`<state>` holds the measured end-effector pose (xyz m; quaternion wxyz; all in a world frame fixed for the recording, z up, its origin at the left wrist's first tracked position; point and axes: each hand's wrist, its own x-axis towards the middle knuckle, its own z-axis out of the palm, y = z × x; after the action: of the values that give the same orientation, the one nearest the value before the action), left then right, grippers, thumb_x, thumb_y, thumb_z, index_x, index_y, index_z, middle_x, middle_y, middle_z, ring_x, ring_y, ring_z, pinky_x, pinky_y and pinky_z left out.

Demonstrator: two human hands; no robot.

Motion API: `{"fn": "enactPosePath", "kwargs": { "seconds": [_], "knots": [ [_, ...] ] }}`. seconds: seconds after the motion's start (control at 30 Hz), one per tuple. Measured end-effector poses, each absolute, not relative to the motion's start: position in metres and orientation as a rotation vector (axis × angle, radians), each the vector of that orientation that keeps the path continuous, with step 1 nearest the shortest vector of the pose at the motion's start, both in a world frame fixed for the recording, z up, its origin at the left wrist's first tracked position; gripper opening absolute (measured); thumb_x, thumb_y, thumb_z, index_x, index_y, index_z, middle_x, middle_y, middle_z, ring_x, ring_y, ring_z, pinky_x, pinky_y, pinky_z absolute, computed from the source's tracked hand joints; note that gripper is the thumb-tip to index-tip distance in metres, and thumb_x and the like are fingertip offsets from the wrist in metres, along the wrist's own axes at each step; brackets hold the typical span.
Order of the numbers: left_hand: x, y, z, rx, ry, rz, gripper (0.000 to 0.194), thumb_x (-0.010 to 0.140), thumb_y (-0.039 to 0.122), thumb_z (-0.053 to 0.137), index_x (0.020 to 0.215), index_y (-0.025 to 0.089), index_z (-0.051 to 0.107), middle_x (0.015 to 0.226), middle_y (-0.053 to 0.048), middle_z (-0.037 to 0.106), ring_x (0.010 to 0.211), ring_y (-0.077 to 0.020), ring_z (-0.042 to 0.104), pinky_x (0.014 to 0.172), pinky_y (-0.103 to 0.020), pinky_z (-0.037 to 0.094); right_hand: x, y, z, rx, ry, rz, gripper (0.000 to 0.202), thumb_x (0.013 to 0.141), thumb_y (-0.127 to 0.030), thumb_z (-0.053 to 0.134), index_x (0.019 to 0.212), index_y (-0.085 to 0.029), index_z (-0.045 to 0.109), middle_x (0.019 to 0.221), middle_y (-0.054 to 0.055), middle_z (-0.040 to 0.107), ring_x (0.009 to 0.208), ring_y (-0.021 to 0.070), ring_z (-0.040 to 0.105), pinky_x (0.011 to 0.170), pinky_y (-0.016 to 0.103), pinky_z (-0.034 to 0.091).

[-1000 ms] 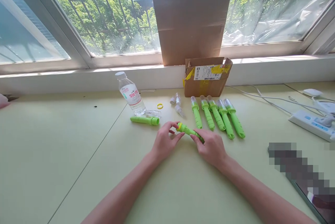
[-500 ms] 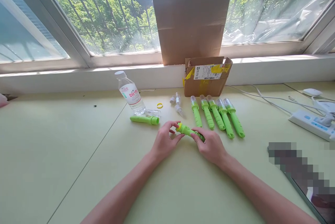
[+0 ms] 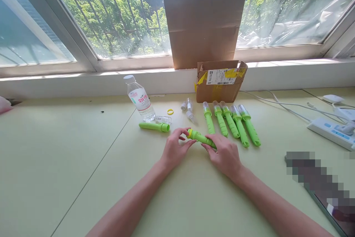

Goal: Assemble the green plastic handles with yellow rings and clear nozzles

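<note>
A green plastic tube handle [image 3: 203, 139] lies slantwise between my two hands, just above the table or resting on it; I cannot tell which. My left hand [image 3: 174, 147] pinches its left end, where a yellow ring [image 3: 189, 133] sits around the tube. Closed on the lower right end is my right hand [image 3: 225, 153], whose fingers hide that tip. Beyond my left hand lies another green handle [image 3: 154, 127], its threaded end bare. A clear plastic cap [image 3: 163, 119] touches or nearly touches it, and a loose yellow ring [image 3: 170, 111] lies farther back.
Several green handles with clear caps [image 3: 229, 122] lie in a row at the right. Small clear plastic parts [image 3: 189, 109] sit near a cardboard box [image 3: 217, 91]. A water bottle [image 3: 142, 100] stands behind. Rightward are a power strip [image 3: 330, 133], cables and a dark pixelated device [image 3: 316, 189].
My right thumb has shifted downward along the green handle, so more of the handle shows. My left hand keeps its pinch at the ringed end. The whole view has shifted very slightly.
</note>
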<state>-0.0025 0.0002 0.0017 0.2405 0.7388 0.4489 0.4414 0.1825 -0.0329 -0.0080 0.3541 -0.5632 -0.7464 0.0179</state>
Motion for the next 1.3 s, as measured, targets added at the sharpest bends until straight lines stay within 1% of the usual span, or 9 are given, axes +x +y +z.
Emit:
{"fn": "enactPosePath", "kwargs": {
  "seconds": [0.13,0.23,0.33,0.47,0.63,0.73,0.87,1.07,1.3],
  "knots": [
    [-0.0030,0.0009,0.0016,2.017,1.226,1.213,0.020,0.075,0.031,0.065,0.083,0.020,0.050,0.097,-0.006,0.067,0.097,-0.0205,0.063,0.071,-0.034,0.056,0.1812,-0.0323,-0.0102,-1.465,-1.958,-0.005,0.024,0.086,-0.032,0.050,0.101,-0.017,0.061,0.088,0.004,0.068,0.077,0.0151,0.060,0.062,0.025,0.037],
    [-0.0035,0.0021,0.0015,2.025,1.193,1.192,0.024,0.073,0.031,0.067,0.086,0.020,0.050,0.104,-0.008,0.066,0.099,-0.0211,0.062,0.072,-0.035,0.056,0.1812,-0.0320,-0.0112,-1.484,-1.949,0.047,0.024,0.086,-0.033,0.050,0.102,-0.018,0.061,0.089,0.003,0.069,0.077,0.0150,0.061,0.061,0.024,0.037],
    [-0.0039,0.0030,0.0014,2.023,1.178,1.160,0.025,0.073,0.030,0.067,0.089,0.020,0.050,0.111,-0.009,0.064,0.094,-0.0199,0.063,0.073,-0.037,0.056,0.1818,-0.0317,-0.0107,-1.508,-1.929,0.134,0.026,0.086,-0.035,0.049,0.103,-0.019,0.060,0.086,0.002,0.069,0.068,0.0132,0.060,0.059,0.024,0.037],
    [-0.0043,0.0026,0.0010,2.007,1.187,1.149,0.019,0.076,0.029,0.064,0.086,0.020,0.050,0.108,-0.008,0.065,0.088,-0.0188,0.065,0.073,-0.037,0.056,0.1834,-0.0300,-0.0085,-1.509,-1.941,0.271,0.026,0.085,-0.038,0.049,0.101,-0.021,0.059,0.075,-0.001,0.067,0.055,0.0113,0.055,0.054,0.024,0.035],
    [-0.0042,0.0009,0.0015,2.028,1.188,1.168,0.016,0.077,0.029,0.063,0.082,0.020,0.051,0.102,-0.007,0.066,0.093,-0.0207,0.064,0.072,-0.036,0.057,0.1851,-0.0279,-0.0071,-1.492,-1.954,0.349,0.024,0.079,-0.035,0.055,0.100,-0.023,0.057,0.075,-0.002,0.066,0.062,0.0134,0.057,0.057,0.024,0.037],
    [-0.0039,0.0009,0.0023,2.030,1.181,1.168,0.018,0.076,0.030,0.064,0.085,0.020,0.051,0.105,-0.007,0.066,0.095,-0.0203,0.064,0.073,-0.035,0.056,0.1852,-0.0288,-0.0065,-1.481,-1.928,0.375,0.020,0.081,-0.032,0.054,0.098,-0.024,0.058,0.077,-0.003,0.066,0.061,0.0120,0.056,0.056,0.023,0.037],
    [-0.0036,0.0023,0.0016,2.052,1.154,1.140,0.023,0.074,0.027,0.066,0.089,0.021,0.050,0.111,-0.008,0.064,0.095,-0.0196,0.063,0.073,-0.035,0.056,0.1850,-0.0310,-0.0051,-1.469,-1.890,0.327,0.020,0.082,-0.034,0.053,0.097,-0.023,0.060,0.086,0.001,0.065,0.067,0.0116,0.056,0.055,0.022,0.037],
    [-0.0031,0.0025,-0.0005,2.041,1.154,1.143,0.018,0.077,0.023,0.061,0.089,0.021,0.049,0.113,-0.008,0.063,0.093,-0.0190,0.063,0.074,-0.038,0.056,0.1843,-0.0318,-0.0042,-1.515,-1.905,0.234,0.023,0.083,-0.037,0.051,0.096,-0.023,0.064,0.083,0.002,0.065,0.060,0.0104,0.053,0.053,0.022,0.034],
    [-0.0019,-0.0008,0.0042,2.035,1.167,1.101,0.014,0.080,0.026,0.059,0.088,0.020,0.049,0.113,-0.008,0.063,0.093,-0.0183,0.063,0.074,-0.035,0.055,0.1844,-0.0312,-0.0045,-1.491,-1.959,0.247,0.025,0.086,-0.035,0.047,0.096,-0.021,0.065,0.078,0.002,0.067,0.067,0.0131,0.057,0.057,0.023,0.033]
  ]
}}
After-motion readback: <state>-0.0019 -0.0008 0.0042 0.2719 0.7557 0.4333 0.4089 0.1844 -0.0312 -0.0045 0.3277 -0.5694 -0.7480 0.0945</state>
